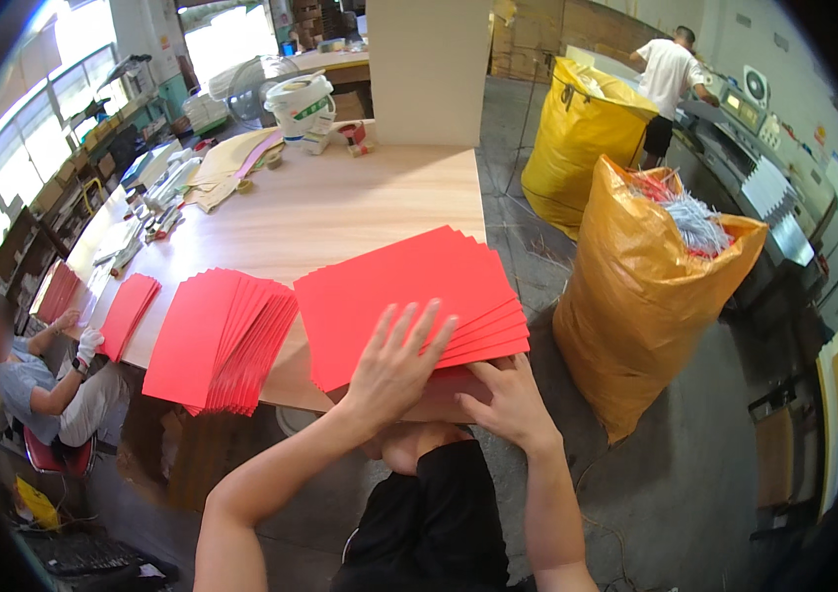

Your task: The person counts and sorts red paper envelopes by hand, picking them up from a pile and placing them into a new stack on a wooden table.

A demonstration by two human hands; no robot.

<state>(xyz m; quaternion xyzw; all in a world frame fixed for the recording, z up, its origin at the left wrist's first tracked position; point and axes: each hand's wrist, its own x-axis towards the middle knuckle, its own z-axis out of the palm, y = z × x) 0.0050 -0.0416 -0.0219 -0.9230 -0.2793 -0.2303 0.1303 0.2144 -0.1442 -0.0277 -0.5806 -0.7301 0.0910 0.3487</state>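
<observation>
Pressing down on a fanned stack of red sheets (409, 291) at the near corner of the wooden table (340, 202).

Left hand (394, 370) lies flat on top of the stack, fingers spread wide and open; right hand (508, 400) sits at the stack's lower right edge, fingers apparently curled under the sheets, though the grip is partly hidden. A second fanned pile of red sheets (222, 340) lies just beside it to the left. A seated person (34, 380) in white gloves works at the far left, and two stuffed yellow sacks (646, 286) stand on the floor to the right.
</observation>
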